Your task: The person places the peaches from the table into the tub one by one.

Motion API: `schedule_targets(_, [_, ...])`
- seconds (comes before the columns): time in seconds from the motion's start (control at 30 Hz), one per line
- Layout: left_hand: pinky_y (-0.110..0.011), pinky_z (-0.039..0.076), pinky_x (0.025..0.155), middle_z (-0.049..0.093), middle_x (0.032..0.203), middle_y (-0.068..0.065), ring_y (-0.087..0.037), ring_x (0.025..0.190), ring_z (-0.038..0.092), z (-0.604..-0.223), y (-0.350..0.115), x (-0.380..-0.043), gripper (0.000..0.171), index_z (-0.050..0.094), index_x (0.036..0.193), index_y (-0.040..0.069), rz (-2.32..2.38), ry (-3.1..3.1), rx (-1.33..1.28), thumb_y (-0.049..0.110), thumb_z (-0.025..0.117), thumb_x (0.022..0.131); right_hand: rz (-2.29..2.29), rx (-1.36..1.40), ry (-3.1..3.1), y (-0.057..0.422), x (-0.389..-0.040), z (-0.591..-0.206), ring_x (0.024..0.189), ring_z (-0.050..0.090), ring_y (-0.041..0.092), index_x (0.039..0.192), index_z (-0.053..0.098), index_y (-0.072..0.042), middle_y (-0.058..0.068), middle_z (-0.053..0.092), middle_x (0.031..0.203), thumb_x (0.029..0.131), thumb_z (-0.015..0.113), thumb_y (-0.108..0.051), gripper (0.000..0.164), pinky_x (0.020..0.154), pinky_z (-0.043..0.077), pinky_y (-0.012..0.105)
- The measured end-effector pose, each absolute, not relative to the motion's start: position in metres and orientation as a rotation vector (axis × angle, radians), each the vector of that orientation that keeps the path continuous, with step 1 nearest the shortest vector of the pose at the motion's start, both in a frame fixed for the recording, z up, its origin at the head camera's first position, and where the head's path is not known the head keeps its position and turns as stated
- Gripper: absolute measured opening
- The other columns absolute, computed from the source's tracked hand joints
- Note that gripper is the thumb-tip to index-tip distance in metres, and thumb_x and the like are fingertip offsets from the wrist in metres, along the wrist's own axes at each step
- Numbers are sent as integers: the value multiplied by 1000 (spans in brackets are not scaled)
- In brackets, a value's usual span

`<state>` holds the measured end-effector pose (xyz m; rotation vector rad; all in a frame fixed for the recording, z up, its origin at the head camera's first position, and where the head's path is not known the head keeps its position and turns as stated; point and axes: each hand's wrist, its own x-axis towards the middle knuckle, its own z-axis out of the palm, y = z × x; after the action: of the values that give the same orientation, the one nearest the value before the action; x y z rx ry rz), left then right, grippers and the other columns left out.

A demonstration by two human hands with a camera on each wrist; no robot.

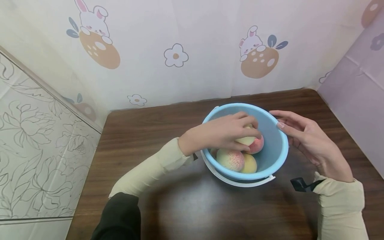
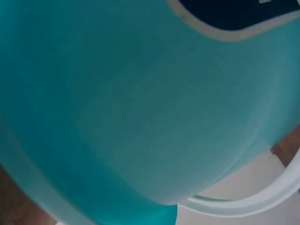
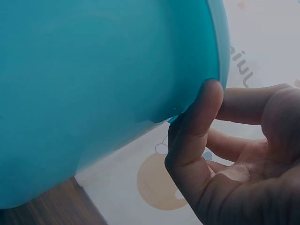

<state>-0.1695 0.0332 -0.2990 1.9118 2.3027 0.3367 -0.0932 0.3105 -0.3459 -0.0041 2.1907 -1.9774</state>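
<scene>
A light blue bucket stands on the table, with several peaches inside. My left hand reaches over its near-left rim, fingers curled round a pale yellow peach. Directly under that one is a pinker peach. Lower in the bucket lie a red-speckled peach and a yellow fruit. At the bucket's right side my right hand holds the rim, its thumb on top and the fingers outside. The right wrist view shows the fingers of this hand at the rim from below.
The bucket's white handle hangs down along its near side. Dark brown wood forms the tabletop. Behind it rises a wall covering printed with rabbits and flowers, and a patterned panel stands to the left.
</scene>
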Motion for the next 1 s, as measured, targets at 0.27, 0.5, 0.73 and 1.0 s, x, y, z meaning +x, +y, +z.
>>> schedule_targets(0.27, [-23,41,107,60,133,4,-15,124,51,-304,37,-169,35,67,134,28,326,2244,1914,37,68,101,-1990,-28,2188,311,-93,-348,92,77,15,151,51,-14,-5,72,124,105,57,-4,48,74,64,31])
schedule_targets(0.5, [-24,41,106,58,136,3,-16,126,48,-306,41,-167,37,65,138,27,277,2232,1885,36,66,102,-2019,-84,2177,311,-91,-349,87,75,16,151,51,-12,-1,73,116,105,56,-1,47,72,64,32])
schedule_targets(0.73, [-28,43,106,50,145,0,-18,130,45,-303,41,-163,41,59,145,29,218,2262,1799,37,61,105,-1987,-58,2193,310,-92,-348,91,77,15,151,51,-14,-4,73,121,105,56,-3,47,74,64,31])
schedule_targets(1.0, [-33,40,114,42,158,-2,-20,140,42,-300,28,-159,52,50,153,31,276,2374,1706,40,61,104,-1971,-30,2200,311,-91,-346,93,76,14,151,51,-15,-5,73,121,105,57,-4,48,74,64,30])
